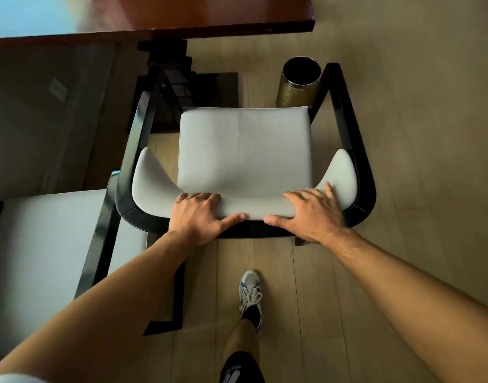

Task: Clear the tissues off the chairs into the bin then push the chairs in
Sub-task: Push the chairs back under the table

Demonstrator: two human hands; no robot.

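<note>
A chair [245, 150] stands in the middle of the view, seen from above and behind. It has a pale grey padded seat, a curved pale grey backrest that wraps round the near side, and a glossy black frame with arms running along its left and right sides toward the far end. The seat is bare. The chair faces a dark reddish wooden table [182, 17] at the far edge, with a gap of floor between the seat front and the table.

Both hands hold the top of the backrest at its near edge. The left hand [198, 214] lies over the padding with fingers curled over the top and the thumb stretched along the near face. The right hand [309, 211] mirrors it just to the right, fingers spread over the pad, thumb pointing left. The two thumbs are close but apart.

A round, brass-coloured bin [298, 84] with a dark inside stands on the floor beside the chair's far right corner. A second chair [44, 244] with the same pale seat sits near left. A foot in a white sneaker [250, 294] stands on the pale wooden floor [403, 161] behind the chair.
</note>
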